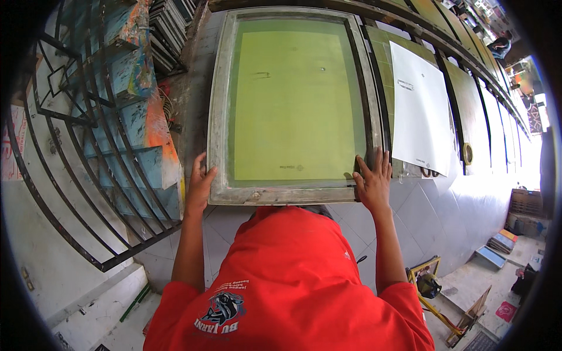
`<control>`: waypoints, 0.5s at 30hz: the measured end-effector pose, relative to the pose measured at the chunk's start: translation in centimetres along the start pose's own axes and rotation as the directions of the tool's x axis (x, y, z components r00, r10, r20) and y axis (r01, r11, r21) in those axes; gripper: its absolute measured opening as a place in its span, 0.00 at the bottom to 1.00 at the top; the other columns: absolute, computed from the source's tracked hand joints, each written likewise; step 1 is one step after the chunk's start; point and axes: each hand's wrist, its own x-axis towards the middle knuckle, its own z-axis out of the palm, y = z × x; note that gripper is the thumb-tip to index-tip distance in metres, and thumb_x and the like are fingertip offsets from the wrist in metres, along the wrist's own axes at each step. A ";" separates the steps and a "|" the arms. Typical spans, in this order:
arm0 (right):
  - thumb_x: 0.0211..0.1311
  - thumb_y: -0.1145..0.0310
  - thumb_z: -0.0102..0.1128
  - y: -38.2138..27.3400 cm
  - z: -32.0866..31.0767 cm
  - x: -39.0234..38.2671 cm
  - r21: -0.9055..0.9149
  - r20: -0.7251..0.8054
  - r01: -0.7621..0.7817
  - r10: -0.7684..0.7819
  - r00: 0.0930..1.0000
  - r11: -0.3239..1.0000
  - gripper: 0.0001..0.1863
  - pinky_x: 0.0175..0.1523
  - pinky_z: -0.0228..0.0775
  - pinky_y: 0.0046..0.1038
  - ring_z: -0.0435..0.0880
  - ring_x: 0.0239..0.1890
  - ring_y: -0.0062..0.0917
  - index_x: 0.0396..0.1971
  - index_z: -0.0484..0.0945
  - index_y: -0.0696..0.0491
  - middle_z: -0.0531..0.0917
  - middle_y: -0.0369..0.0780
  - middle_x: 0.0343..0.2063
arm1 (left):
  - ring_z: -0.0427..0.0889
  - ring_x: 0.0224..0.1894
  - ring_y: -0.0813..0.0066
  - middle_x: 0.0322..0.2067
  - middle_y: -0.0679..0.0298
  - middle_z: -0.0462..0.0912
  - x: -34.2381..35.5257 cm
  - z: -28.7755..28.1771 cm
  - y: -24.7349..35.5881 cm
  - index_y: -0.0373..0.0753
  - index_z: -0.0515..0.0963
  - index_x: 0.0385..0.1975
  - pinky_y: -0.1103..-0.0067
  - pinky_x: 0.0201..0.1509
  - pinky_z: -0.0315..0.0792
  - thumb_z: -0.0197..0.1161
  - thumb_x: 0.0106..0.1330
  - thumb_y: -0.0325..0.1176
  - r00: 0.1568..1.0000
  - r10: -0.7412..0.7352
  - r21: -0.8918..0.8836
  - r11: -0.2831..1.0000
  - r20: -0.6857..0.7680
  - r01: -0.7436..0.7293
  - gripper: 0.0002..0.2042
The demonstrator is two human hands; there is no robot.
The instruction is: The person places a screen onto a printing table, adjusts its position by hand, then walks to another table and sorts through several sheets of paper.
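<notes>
Both hands rest on the near corners of a large screen frame [291, 102] that lies flat on the long desk [451, 193]. The frame has a worn grey border and a yellow-green mesh stretched inside it.

The left hand [200, 186] grips the near left corner: its fingers [198, 164] are held close together along the outer side of the border, with the thumb hooked over the top edge. The right hand [373, 182] lies flat on the near right corner, its fingers [379, 159] spread and pointing away from the person, pressing on the border just beside the mesh. Neither hand pinches anything; both simply bear on the frame.

Just beyond the right fingers and to their right, a white sheet of paper [420, 114] lies on the desk, its near edge close to the fingertips but apart from them. Further right of it sits a roll of tape [468, 153]. To the left of the left fingers stands a black metal grille [76, 146], with paint-stained blue boards [137, 158] behind it. Below both hands, the person's red shirt [281, 281] fills the lower middle of the view, above a pale tiled floor [433, 216].
</notes>
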 end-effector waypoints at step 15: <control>0.58 0.70 0.58 0.9 -1.4 1.2 0.206 0.045 -0.025 0.016 0.999 0.978 0.21 0.69 0.46 0.39 0.46 0.70 0.47 0.54 0.74 0.50 0.48 0.53 0.68 | 0.51 0.67 0.46 0.65 0.46 0.52 -1.2 3.4 3.6 0.43 0.77 0.49 0.52 0.66 0.48 0.59 0.61 0.35 0.887 0.369 0.931 0.124 0.279 -0.344 0.16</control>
